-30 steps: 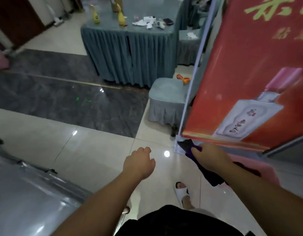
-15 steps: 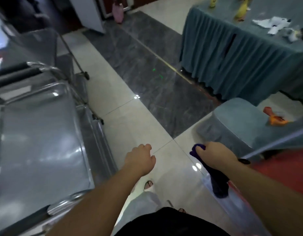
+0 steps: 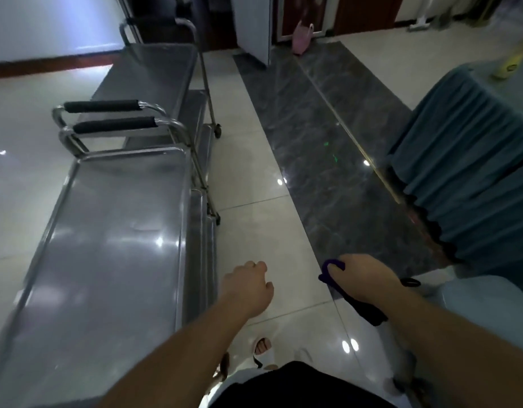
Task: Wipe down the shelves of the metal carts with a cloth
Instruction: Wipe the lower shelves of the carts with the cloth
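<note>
Here the right hand (image 3: 362, 279) holds a limp, light dark cloth (image 3: 363, 310) bunched in curled fingers over the floor, right of the near cart's top shelf (image 3: 107, 245); left hand (image 3: 247, 287) loosely curled, empty; likely best wadded for wiping.

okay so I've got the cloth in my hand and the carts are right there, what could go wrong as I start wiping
Three risks, judging from this view:
1. The near cart is on wheels, as the caster on the far cart suggests; pressing could roll it, and your left hand isn't steadying it.
2. The cloth dangles from your right hand and could snag a rail.
3. The glossy floor may be slippery in open sandals.
</note>
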`<state>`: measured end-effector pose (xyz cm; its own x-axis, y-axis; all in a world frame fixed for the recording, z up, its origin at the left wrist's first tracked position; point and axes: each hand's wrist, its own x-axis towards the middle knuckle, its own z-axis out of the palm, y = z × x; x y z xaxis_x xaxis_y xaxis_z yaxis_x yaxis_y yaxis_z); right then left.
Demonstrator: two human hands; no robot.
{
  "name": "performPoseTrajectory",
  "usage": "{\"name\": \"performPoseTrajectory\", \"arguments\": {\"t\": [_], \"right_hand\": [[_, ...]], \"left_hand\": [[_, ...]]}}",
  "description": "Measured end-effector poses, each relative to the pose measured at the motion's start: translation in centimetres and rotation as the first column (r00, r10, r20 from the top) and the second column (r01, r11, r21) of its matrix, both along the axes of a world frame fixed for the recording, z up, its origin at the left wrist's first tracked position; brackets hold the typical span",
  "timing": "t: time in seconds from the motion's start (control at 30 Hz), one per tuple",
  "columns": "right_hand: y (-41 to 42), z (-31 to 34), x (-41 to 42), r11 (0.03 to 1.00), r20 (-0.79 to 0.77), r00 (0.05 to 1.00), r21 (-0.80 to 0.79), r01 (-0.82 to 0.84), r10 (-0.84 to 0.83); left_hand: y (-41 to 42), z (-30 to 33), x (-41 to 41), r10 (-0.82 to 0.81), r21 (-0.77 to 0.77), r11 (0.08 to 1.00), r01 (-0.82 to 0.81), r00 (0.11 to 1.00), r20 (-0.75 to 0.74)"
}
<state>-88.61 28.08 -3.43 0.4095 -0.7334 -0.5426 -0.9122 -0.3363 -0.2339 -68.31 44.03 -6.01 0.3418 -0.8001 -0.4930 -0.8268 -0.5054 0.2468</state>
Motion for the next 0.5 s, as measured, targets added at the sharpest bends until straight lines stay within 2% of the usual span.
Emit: {"name": "performPoseTrajectory", "arguments": {"t": [0.27,0.5], "right_hand": [[-6.1,-0.5,11.1,0.969,-0.032,0.968,0.018,-0.247,0.247],[-11.1,-1.3,20.9,0.84,-0.036,0.84,0.025,-0.542,0.542]], "left_hand": [[-1.5,-1.0,6.9,0.242,-0.001,0.97,-0.242,0.969,-0.041],[-4.3,-2.3,10.3,0.501,0.013,0.865,-0.501,0.864,-0.038]]}}
